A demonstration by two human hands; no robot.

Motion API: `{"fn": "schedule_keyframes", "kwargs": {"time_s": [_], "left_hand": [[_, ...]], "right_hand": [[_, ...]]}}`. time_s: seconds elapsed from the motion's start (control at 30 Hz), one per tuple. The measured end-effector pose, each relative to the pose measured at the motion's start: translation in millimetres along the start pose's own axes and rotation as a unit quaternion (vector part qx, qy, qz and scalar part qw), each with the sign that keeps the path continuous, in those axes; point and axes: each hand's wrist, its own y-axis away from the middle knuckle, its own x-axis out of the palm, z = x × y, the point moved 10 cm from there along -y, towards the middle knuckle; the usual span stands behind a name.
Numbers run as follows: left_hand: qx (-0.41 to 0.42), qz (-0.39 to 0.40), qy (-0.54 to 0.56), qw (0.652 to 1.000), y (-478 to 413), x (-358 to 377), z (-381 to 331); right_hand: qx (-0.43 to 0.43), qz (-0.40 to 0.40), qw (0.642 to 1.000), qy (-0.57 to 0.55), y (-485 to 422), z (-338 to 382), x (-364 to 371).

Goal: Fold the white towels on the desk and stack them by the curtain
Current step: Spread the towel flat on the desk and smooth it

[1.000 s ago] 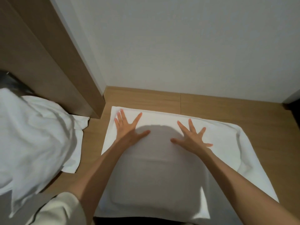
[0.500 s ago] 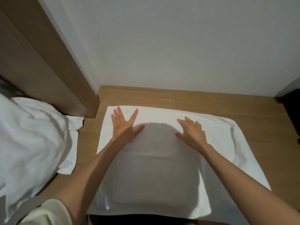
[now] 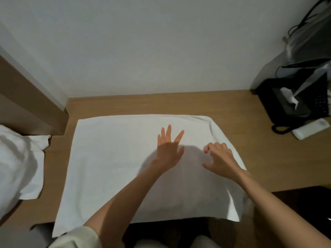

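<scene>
White towel (image 3: 111, 158) — lies flat on worktop (image 3: 268, 149), folding unfinished, not stacked. Left grip (image 3: 169, 151): fingers spread, pressing cloth. Right grip (image 3: 220, 158): fingers curled on cloth, pinch uncertain. Heaped towels (image 3: 16, 158) at left — apparently all still to fold.

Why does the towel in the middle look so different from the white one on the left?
The middle towel lies spread flat on the desk; the left towel is bunched and wrinkled. The left hand and right hand rest on the middle towel; neither touches the left towel. Both towels are white.
</scene>
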Motion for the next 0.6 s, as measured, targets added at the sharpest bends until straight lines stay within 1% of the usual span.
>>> {"fn": "schedule_keyframes", "kwargs": {"time_s": [0.03,0.1,0.17,0.27,0.33,0.4,0.5,0.6], "left_hand": [[0.006,0.008,0.001,1.0,-0.9,5.6,-11.5],[0.018,0.022,0.006,1.0,-2.6,15.1,-32.5],[0.014,0.034,0.006,0.999,-4.2,23.3,-48.5],[-0.027,0.062,0.002,0.998,-6.3,33.3,-61.1],[-0.062,0.075,0.002,0.995,-6.4,37.2,-63.5],[-0.092,0.078,0.006,0.993,-7.2,37.2,-65.1],[-0.133,0.082,0.02,0.988,-11.1,36.9,-67.1],[-0.139,0.071,0.019,0.988,-18.1,35.4,-72.2]], "right_hand": [[-0.025,0.011,0.999,0.019,4.3,-4.6,1.6],[-0.061,0.035,0.997,0.019,9.9,-13.1,3.7],[-0.091,0.065,0.993,0.046,11.7,-22.9,7.7],[-0.119,0.108,0.984,0.076,14.4,-44.8,16.2],[-0.136,0.129,0.98,0.07,16.0,-56.2,21.0],[-0.149,0.112,0.982,0.036,13.5,-64.4,15.7],[-0.134,0.044,0.989,-0.035,5.1,-82.0,-11.7],[-0.041,-0.042,0.989,-0.135,-10.7,-120.4,-50.4]]}}
